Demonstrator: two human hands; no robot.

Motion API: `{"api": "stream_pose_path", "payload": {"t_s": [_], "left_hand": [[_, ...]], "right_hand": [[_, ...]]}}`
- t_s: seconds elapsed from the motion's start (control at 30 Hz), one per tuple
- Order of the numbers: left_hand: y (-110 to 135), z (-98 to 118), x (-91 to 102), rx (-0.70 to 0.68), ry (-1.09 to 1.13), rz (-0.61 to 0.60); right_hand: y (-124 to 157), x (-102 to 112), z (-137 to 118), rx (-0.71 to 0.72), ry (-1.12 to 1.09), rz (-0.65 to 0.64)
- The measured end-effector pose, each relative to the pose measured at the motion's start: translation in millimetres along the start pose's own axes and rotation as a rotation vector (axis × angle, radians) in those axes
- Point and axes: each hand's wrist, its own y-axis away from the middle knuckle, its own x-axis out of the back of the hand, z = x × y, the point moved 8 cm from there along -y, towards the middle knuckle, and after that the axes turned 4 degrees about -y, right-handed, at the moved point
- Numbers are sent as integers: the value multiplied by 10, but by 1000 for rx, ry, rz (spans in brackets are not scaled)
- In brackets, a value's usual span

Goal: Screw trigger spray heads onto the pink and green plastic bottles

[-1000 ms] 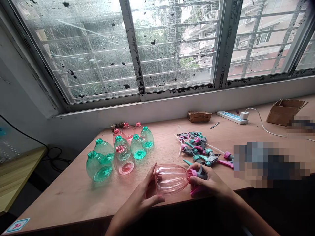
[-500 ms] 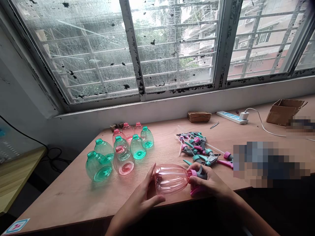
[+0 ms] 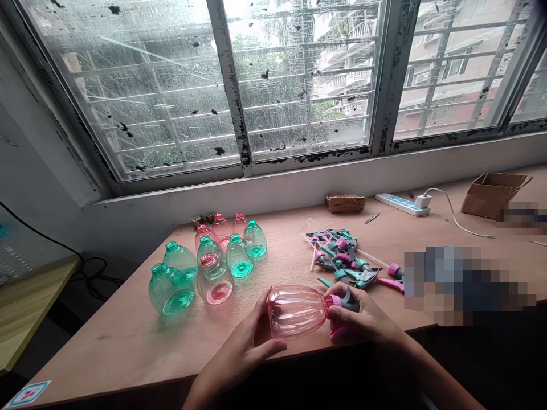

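A clear pink spray bottle (image 3: 297, 312) lies sideways in the air over the table's front edge, its base to the left. My left hand (image 3: 248, 336) is cupped round the base, with the thumb below. On the right, my right hand (image 3: 363, 316) grips the grey and pink trigger head (image 3: 337, 304) at the bottle's neck; its fingers hide part of the head. Behind the bottle lies a pile of loose trigger sprayers (image 3: 342, 256) in pink, teal and grey, with thin clear tubes. Several open green bottles (image 3: 171, 290) and pink bottles (image 3: 216, 280) stand to the left.
Along the back of the wooden table (image 3: 106, 347) are a small brown box (image 3: 345, 203), a white power strip (image 3: 401, 204) with a plugged-in cable, and an open cardboard box (image 3: 491, 195). A blurred patch (image 3: 461, 285) covers something on the right. Windows rise behind.
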Motion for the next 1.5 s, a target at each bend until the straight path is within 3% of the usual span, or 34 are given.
{"api": "stream_pose_path", "payload": {"t_s": [0.8,1.5], "left_hand": [[-6,-43,-13,-47,-4,-11],[22,-90,-4,11,-87,-15]], "right_hand": [[-8,12,14,16,16,-3],[-12,27,31,26,28,-15]]}}
